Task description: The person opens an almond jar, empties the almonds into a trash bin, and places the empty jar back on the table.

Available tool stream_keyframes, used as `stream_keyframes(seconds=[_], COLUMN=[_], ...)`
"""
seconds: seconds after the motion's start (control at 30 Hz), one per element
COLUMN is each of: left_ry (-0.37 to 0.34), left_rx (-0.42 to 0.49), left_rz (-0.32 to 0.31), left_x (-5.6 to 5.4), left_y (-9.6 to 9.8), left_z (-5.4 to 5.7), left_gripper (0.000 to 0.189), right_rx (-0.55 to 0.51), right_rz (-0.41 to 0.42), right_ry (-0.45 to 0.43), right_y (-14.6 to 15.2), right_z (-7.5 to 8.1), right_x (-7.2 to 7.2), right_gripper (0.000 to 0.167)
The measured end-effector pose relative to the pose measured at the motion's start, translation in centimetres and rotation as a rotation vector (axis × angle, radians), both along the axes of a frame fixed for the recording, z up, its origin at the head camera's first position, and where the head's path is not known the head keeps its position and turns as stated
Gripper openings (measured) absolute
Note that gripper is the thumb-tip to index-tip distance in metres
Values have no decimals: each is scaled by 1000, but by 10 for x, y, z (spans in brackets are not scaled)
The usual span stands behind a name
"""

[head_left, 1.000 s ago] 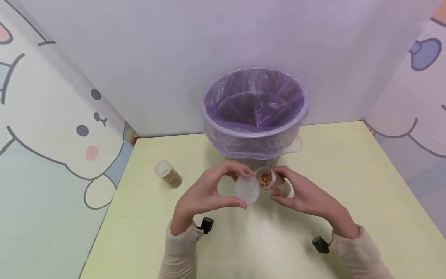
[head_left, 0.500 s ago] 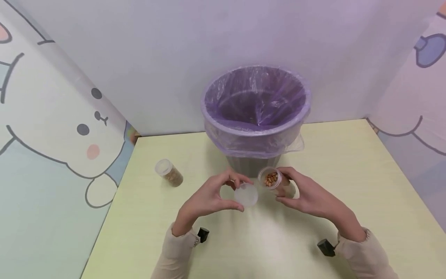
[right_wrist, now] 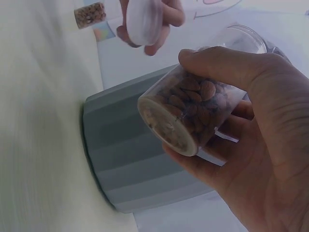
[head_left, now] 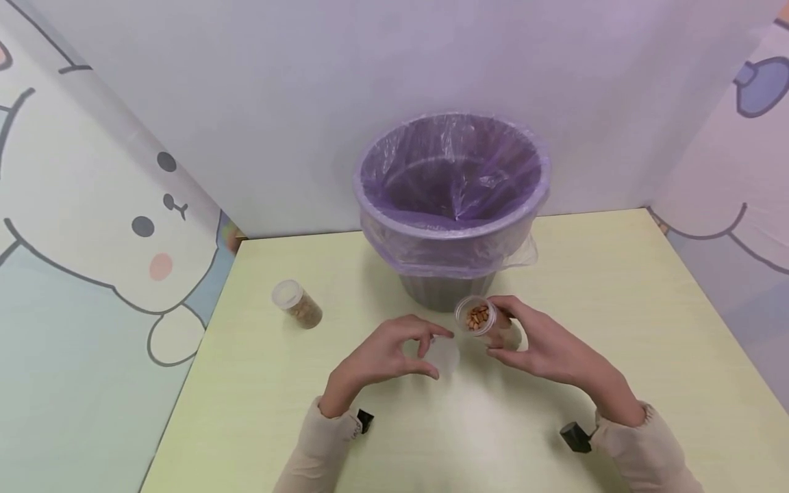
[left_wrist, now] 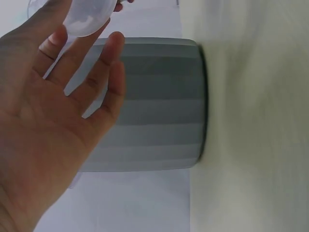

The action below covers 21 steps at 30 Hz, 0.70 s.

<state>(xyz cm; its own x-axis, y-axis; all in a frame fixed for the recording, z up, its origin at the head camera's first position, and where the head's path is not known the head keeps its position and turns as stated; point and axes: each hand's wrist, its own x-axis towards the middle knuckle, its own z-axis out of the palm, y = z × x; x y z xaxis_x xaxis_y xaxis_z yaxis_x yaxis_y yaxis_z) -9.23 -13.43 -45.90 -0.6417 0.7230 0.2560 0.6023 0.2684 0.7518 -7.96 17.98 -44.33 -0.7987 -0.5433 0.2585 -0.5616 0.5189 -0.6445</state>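
My left hand (head_left: 391,352) pinches a translucent white lid (head_left: 445,355) by its edge, between thumb and fingers. In the left wrist view the lid (left_wrist: 89,17) is cut off by the top of the frame, and the other fingers stand apart. My right hand (head_left: 551,346) grips a clear plastic jar (head_left: 507,337) round its side. Almonds (right_wrist: 193,96) show through the jar's wall in the right wrist view. Its uncovered mouth tilts up toward the head camera, a short gap from the lid. Both hands are over the table, in front of the bin.
A grey bin (head_left: 440,291) with a purple bag (head_left: 456,250) over its rim stands at the back middle of the table (head_left: 616,274). Another lidded jar (head_left: 298,305) with brown contents stands on the left. White walls with cartoon figures close off the back and sides.
The left hand has moved toward the front with the lid, away from the jar's mouth. The right hand and jar have shifted slightly right.
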Motion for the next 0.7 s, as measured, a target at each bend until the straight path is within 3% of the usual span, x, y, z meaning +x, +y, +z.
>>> stream_keyframes(seconds=[0.1, 0.27, 0.5, 0.7], left_ry=[24, 8, -85, -153], left_rx=[-42, -128, -284, -345], left_rz=[5, 28, 80, 82], left_x=[0, -1, -3, -6], left_y=[2, 6, 9, 8], left_z=[-5, -13, -23, -30], left_gripper=[45, 45, 40, 46], right_rx=[-3, 8, 20, 24], right_rz=[4, 4, -3, -4], right_ry=[5, 20, -15, -37], right_y=[0, 0, -1, -2], right_z=[0, -1, 1, 2], right_x=[0, 1, 2, 3], right_gripper=[72, 73, 72, 72])
